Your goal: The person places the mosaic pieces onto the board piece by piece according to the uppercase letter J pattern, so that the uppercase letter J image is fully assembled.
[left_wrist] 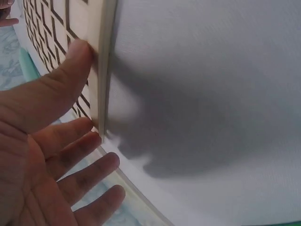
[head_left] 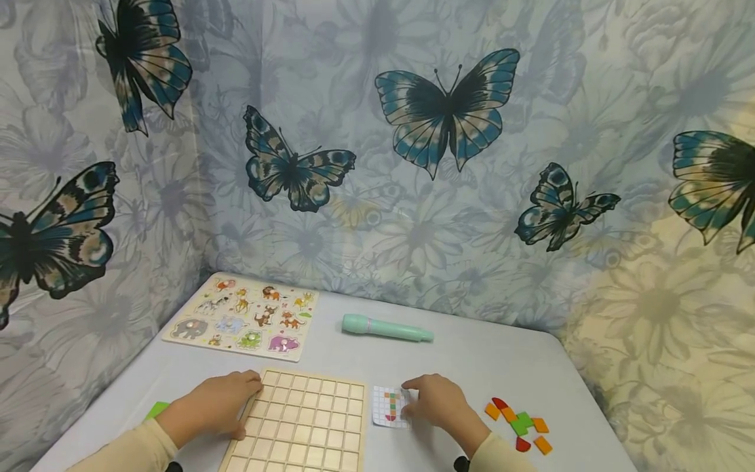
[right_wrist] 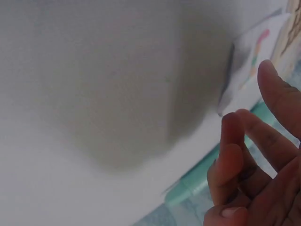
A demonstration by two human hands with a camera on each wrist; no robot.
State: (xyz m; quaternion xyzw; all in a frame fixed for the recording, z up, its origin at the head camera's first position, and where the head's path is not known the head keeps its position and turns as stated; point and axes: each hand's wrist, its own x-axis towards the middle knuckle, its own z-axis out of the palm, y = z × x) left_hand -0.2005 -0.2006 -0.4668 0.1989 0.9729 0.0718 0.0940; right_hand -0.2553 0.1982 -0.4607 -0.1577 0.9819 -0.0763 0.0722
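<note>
A pale wooden grid board (head_left: 307, 419) lies at the front of the table. My left hand (head_left: 213, 403) is at its left edge, and in the left wrist view the thumb (left_wrist: 77, 54) touches the rim while the other fingers extend past the corner. Just right of the board lies a small pattern card (head_left: 380, 396), printed with a grid of coloured squares. The right hand (head_left: 439, 403) is at the card's right edge, thumb and forefinger spread apart. In the right wrist view its other fingers (right_wrist: 230, 165) bend loosely and nothing is gripped.
Several orange, green and red pieces (head_left: 519, 423) lie at the right. A green piece (head_left: 157, 410) shows partly behind the left forearm. An animal puzzle board (head_left: 242, 318) sits at the back left, beside a mint-green pen-like tube (head_left: 386, 328). Butterfly-patterned fabric (head_left: 413, 249) rises behind the table.
</note>
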